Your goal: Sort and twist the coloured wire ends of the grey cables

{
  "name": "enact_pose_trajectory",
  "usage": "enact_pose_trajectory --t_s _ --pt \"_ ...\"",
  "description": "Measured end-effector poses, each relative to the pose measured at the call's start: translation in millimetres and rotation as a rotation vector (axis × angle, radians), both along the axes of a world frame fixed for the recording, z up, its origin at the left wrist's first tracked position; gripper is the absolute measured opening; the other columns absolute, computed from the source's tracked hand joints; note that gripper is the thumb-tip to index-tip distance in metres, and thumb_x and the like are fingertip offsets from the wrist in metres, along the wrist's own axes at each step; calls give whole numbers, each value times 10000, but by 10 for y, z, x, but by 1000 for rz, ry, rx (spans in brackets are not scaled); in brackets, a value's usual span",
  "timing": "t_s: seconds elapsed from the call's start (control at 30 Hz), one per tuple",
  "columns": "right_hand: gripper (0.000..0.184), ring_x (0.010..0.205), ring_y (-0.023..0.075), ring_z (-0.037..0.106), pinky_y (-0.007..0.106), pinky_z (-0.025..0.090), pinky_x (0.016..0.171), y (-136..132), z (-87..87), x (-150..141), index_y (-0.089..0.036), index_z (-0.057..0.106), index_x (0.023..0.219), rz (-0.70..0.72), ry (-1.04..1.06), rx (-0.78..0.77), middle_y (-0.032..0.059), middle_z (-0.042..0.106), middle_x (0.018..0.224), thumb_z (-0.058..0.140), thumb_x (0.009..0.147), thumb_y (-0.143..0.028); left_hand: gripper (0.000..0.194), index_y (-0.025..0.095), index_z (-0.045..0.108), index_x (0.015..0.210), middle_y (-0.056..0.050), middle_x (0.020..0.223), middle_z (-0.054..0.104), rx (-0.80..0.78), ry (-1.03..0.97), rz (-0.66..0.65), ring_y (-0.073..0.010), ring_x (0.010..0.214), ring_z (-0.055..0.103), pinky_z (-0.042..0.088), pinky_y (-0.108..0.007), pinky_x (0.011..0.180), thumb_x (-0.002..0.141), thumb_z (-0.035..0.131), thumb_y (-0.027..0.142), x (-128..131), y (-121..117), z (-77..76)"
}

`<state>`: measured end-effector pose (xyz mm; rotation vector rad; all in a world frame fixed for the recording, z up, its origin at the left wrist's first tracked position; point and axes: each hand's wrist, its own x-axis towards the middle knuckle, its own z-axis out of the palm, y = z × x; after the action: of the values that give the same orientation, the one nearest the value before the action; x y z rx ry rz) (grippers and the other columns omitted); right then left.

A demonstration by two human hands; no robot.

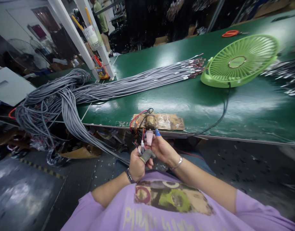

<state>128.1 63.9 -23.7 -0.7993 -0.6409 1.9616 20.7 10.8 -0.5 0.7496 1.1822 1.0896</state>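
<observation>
My left hand is closed around grey cable ends, whose white collars and thin coloured wires stick up above the fingers. A grey wrap covers one of its digits. Close beside it is my right hand, fingers curled, with a blue covering on the thumb tip. A pale pink tapered piece shows at its fingers; whether this is held or worn on a finger is unclear. Just beyond the hands, a stained wooden board lies at the bench edge, with a brown lump and red and black wires.
Long grey cables stretch across the green bench and hang over its front edge at left. A green fan stands at right, its black cord trailing to the edge. Orange-handled scissors lie behind it. White posts rise at left.
</observation>
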Motion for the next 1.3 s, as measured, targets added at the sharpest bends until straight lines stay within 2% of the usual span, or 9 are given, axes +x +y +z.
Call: enact_pose_trajectory --t_s 0.17,0.4,0.6,0.87,0.97,1.1,1.2,1.3 --pt "398 602 120 569 229 474 578 -18 -104 97 -219 613 759 -75 99 -206 2 637 697 635 763 -617 511 166 556 596 28 373 530 -3 -57 2 -69 273 406 287 -179 285 518 780 618 -77 -61 -30" --pt "300 581 125 558 250 469 565 -135 -256 253 -217 636 719 -73 54 -252 13 638 685 662 783 -509 495 163 562 587 26 371 533 -33 -119 49 -71 273 407 291 -179 278 488 804 584 -116 -80 -49" --pt "195 568 114 554 238 472 550 -235 -311 308 -210 671 704 -85 75 -327 6 637 666 711 756 -393 475 169 553 598 33 382 538 -65 -115 83 -67 290 419 302 -171 290 490 804 556 -105 -103 -41" --pt "131 564 125 561 255 480 544 -355 -466 390 -213 675 721 -66 40 -284 9 650 666 731 729 -331 490 153 569 600 36 385 528 -80 -91 135 -58 286 397 282 -178 298 484 802 568 -103 -160 -96" --pt "128 568 125 558 252 483 546 -423 -501 438 -213 676 716 -71 18 -284 10 646 662 732 727 -328 507 146 593 620 21 410 559 -96 -90 140 -75 312 442 326 -192 329 470 808 580 -86 -187 -107" --pt "123 571 143 554 279 491 545 -509 -542 534 -220 672 711 -84 -26 -244 20 648 674 715 740 -332 505 130 663 709 -43 543 664 -59 -113 130 -141 462 598 461 -253 480 528 780 587 -55 -208 -124" --pt "134 568 148 549 288 487 542 -552 -559 619 -223 663 697 -114 -62 -225 18 639 662 740 707 -332 505 123 712 803 -93 702 728 -9 -117 115 -190 645 678 505 -282 622 578 763 572 -41 -226 -155" --pt "169 567 145 534 287 471 539 -587 -484 665 -228 662 699 -129 -122 -156 14 625 662 762 676 -363 475 133 718 834 -103 778 742 -8 -80 31 -171 643 672 466 -241 568 635 735 565 -37 -271 -167"
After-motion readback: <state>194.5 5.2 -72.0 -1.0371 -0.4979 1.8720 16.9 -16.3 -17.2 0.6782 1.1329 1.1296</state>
